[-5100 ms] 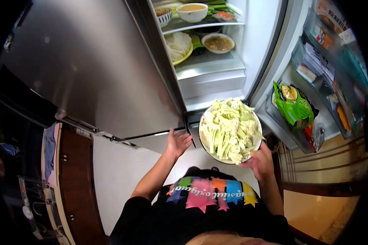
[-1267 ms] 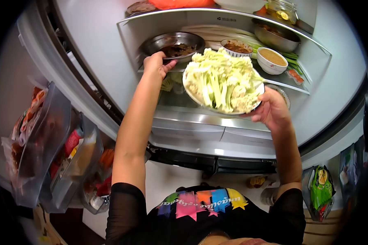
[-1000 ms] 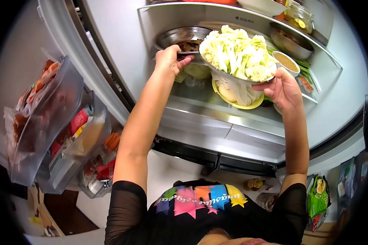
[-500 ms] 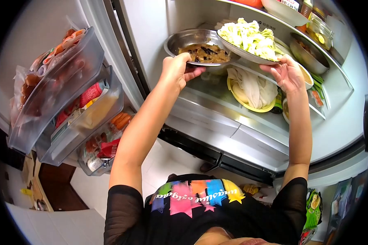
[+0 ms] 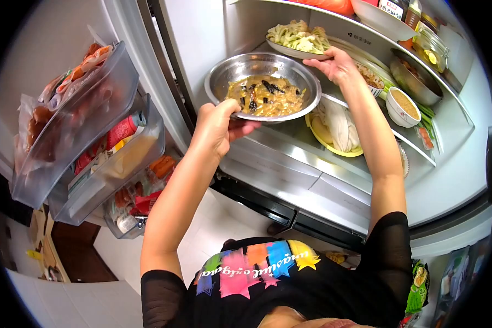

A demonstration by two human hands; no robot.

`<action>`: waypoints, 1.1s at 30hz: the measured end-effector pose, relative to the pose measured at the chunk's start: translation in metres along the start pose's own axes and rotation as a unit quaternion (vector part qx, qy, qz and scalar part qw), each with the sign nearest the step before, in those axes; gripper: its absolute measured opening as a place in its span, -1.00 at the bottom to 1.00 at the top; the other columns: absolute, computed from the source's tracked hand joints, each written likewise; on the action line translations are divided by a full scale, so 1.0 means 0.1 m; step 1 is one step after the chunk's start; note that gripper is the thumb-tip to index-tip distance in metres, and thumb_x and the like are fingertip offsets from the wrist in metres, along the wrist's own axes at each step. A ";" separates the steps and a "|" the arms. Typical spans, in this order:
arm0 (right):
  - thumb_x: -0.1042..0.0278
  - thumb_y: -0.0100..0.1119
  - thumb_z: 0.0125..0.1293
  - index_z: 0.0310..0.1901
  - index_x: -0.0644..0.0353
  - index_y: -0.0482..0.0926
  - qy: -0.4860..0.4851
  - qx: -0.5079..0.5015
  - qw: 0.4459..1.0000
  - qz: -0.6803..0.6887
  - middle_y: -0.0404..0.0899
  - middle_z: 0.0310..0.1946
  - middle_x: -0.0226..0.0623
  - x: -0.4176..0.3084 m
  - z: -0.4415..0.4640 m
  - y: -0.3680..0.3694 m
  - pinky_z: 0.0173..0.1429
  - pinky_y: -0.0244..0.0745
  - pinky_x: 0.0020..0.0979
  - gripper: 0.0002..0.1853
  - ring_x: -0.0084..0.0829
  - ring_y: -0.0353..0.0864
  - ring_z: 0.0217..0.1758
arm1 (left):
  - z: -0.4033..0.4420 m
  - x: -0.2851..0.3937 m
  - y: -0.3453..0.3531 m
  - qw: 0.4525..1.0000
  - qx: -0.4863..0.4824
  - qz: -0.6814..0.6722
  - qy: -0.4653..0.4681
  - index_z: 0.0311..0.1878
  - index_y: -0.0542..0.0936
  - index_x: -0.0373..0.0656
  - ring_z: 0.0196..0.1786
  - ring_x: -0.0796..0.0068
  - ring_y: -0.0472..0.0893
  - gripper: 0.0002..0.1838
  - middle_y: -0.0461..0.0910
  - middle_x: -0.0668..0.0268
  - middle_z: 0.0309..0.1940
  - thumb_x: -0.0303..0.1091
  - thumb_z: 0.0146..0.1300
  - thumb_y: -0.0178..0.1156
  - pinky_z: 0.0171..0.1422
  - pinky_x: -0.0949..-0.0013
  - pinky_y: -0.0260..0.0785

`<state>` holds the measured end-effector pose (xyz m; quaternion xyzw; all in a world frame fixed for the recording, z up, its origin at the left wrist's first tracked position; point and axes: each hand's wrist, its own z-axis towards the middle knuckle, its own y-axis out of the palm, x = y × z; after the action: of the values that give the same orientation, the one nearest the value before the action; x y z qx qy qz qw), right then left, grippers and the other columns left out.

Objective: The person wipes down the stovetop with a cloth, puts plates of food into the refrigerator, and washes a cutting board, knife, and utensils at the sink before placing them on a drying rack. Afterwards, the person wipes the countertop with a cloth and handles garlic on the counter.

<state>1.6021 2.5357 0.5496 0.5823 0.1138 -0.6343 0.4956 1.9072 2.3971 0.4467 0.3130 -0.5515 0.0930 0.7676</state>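
My left hand (image 5: 220,124) grips the near left rim of a steel bowl (image 5: 217,82), thumb on top and fingers beneath. Brown stewed food with dark pieces (image 5: 270,93) lies in it. Behind the bowl, my right hand (image 5: 338,64) is closed on the right edge of a plate (image 5: 295,52), which is heaped with pale chopped cauliflower (image 5: 299,36). The plate is at the back left of the upper fridge shelf; whether it rests on the shelf is hidden. Below, a yellow basin (image 5: 341,151) holds a white cloth (image 5: 339,126).
On the shelf to the right are a small bowl of brown grains (image 5: 403,106), a metal pot (image 5: 413,79) and green stalks (image 5: 432,123). A glass jar (image 5: 429,49) stands above. The open left door carries bins (image 5: 76,131) of packaged food.
My right hand has moved the plate of cauliflower back and left, deeper into the fridge. My left hand has brought the steel bowl nearer to me, off to the plate's front.
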 end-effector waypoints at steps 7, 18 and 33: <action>0.54 -0.30 0.23 0.11 0.62 0.05 0.013 0.012 1.000 -0.013 0.26 0.03 0.46 0.22 0.42 0.02 -0.18 0.69 -0.07 -0.56 0.48 0.40 -0.02 | -0.08 -0.02 -0.12 0.999 0.001 0.028 -0.018 -0.15 0.46 -0.61 -0.41 0.24 0.67 -0.63 0.61 0.00 -0.39 -0.44 0.06 -0.01 -0.41 0.41 0.55; 0.53 -0.27 0.20 0.08 0.60 0.07 0.022 0.024 0.999 -0.019 0.31 -0.05 0.45 0.16 0.55 -0.06 -0.26 0.72 -0.14 -0.57 0.47 0.45 -0.10 | -0.04 0.05 -0.06 0.999 -0.001 0.035 -0.020 -0.17 0.51 -0.55 -0.42 0.28 0.67 -0.64 0.62 0.01 -0.41 -0.41 0.07 0.01 -0.46 0.45 0.53; 0.47 -0.32 0.37 0.20 0.44 0.07 -0.161 0.181 0.970 0.014 0.22 0.12 0.38 -0.52 1.08 -0.20 -0.08 0.60 0.18 -0.60 0.45 0.35 0.04 | 0.26 0.19 0.16 1.000 -0.018 0.006 -0.016 -0.19 0.47 -0.60 -0.44 0.24 0.66 -0.65 0.60 -0.03 -0.42 -0.44 0.07 0.02 -0.48 0.42 0.55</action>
<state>1.5100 2.4930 0.6173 0.5541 -0.0922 -0.7226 0.4029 1.8860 2.3906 0.4750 0.2971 -0.5669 0.0824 0.7639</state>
